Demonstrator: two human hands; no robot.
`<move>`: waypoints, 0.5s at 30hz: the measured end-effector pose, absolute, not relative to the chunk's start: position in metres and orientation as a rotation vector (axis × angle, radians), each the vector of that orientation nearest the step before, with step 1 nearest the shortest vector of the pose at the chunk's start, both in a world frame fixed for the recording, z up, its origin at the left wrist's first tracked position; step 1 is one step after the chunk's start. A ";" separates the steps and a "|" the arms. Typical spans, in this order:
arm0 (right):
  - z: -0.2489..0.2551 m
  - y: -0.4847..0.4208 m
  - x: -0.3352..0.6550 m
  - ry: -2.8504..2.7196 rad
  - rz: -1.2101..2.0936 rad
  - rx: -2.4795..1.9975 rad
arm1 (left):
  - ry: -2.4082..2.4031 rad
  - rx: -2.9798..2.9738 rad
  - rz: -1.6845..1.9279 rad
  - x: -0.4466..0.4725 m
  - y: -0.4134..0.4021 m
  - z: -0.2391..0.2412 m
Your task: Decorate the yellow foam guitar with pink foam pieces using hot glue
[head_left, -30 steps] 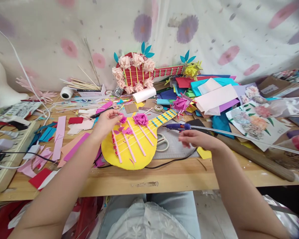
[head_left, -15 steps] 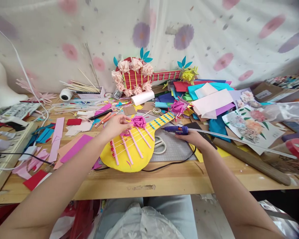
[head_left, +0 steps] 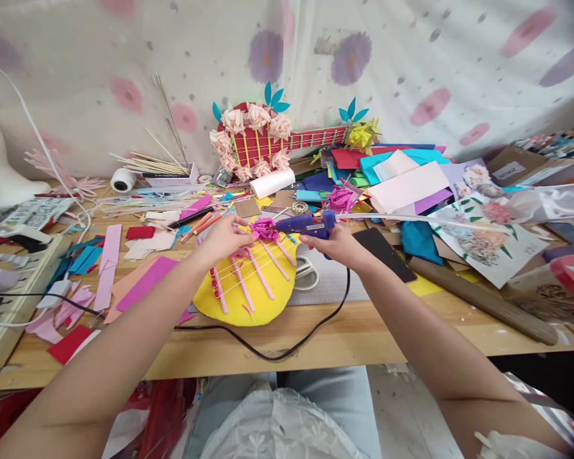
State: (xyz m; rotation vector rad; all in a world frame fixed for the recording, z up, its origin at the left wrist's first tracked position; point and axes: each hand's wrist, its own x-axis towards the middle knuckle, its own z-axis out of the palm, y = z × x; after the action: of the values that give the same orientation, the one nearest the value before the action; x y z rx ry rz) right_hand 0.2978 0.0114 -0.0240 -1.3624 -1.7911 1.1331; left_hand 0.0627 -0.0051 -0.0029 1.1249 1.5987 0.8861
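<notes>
Blue glue gun [head_left: 310, 224] lifted off the mat and brought left to the flower since the earlier frame; its black cord [head_left: 277, 359] has been drawn out into a wider loop. Gun gripped at the handle by the right hand [head_left: 337, 248], nozzle aimed left, probably so that its tip can be set among the petals. Magenta flower [head_left: 263, 228] met from the other side by the fingertips of the left hand [head_left: 224, 242], seemingly to steady it; whether a petal is pinched cannot be told. Yellow paper guitar [head_left: 280, 299] laid on the table, neck crossed by the gun. Little room is left behind, where paper scraps are heaped [head_left: 406, 188]; bare wood is found along the front edge [head_left: 172, 363], nearly reached by the cord.
</notes>
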 end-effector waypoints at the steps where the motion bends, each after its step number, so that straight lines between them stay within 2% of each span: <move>1: -0.024 0.011 0.294 -1.788 1.132 -1.354 | 1.605 1.116 0.893 0.062 -0.005 -0.003; 15: -0.026 0.017 0.277 -1.882 1.029 -1.458 | 1.609 1.196 0.917 0.054 0.001 -0.010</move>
State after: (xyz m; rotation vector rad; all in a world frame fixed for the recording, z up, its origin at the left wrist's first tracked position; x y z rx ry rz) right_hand 0.2774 0.0168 -0.0258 -1.4576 -1.8824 1.0294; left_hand 0.0540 0.0014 -0.0104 1.1963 1.6090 0.9174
